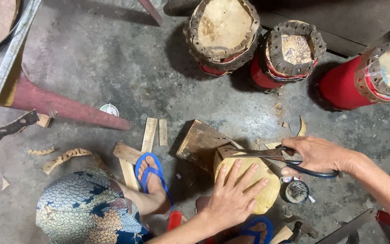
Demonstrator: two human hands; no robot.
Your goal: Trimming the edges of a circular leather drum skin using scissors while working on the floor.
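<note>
So the whole thing is happening on a rough grey concrete floor (113,58), stained and littered with wood offcuts and hide scraps, pretty dim toward the top edge. Three red drums are standing along the far side of the floor: one (222,34) near the top middle, a smaller one (290,54) just beside it, and a third (366,77) tilting over toward the top right corner, all with rough hide tops laced around the rim. A dark red tapered wooden piece (64,107) is lying at the left, with a little white cap (109,109) just beside it and two pale wood strips (154,133) near the middle. The person is sitting low, patterned cloth over a knee (86,210), with a foot in a blue flip-flop (152,174) planted on the floor. The pale yellowish hide disc (262,187) is sitting on a wooden block (201,142) near the bottom middle; it's roundish, smooth and tan. The left hand (233,196) is lying flat on it, fingers spread, pressing down. The right hand (314,153) is gripping a pair of dark-handled scissors (271,154), blades lying across the disc's far edge. A small round tin of nails (297,191) is sitting just beside the disc.
</note>
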